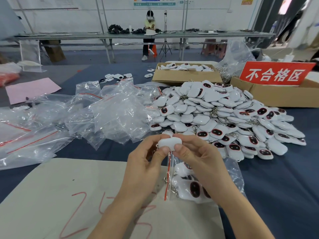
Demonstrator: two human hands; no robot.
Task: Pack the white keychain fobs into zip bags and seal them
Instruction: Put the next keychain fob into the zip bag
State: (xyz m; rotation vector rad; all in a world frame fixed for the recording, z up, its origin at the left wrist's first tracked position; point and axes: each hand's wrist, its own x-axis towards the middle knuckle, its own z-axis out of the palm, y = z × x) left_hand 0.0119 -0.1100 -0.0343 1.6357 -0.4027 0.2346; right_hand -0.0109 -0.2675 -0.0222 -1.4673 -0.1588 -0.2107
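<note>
Both my hands hold one white keychain fob (pixel 170 142) at the middle of the table, its plain white back facing up. My left hand (pixel 146 163) grips its left end and my right hand (pixel 193 156) pinches its right end. Under my right hand lies a clear zip bag (pixel 229 171) with a red strip, mouth toward the left, holding several fobs. A big heap of white fobs (pixel 222 116) with dark oval faces and metal clips spreads to the right. Empty zip bags (pixel 110 111) lie crumpled to the left.
A beige sheet (pixel 51 195) with red writing covers the near table. Behind the heap stand a cardboard box of fobs (pixel 186 75) and a box with a red sign (pixel 276 75). A pink paper (pixel 32 89) lies far left. A person sits at a far bench (pixel 149 21).
</note>
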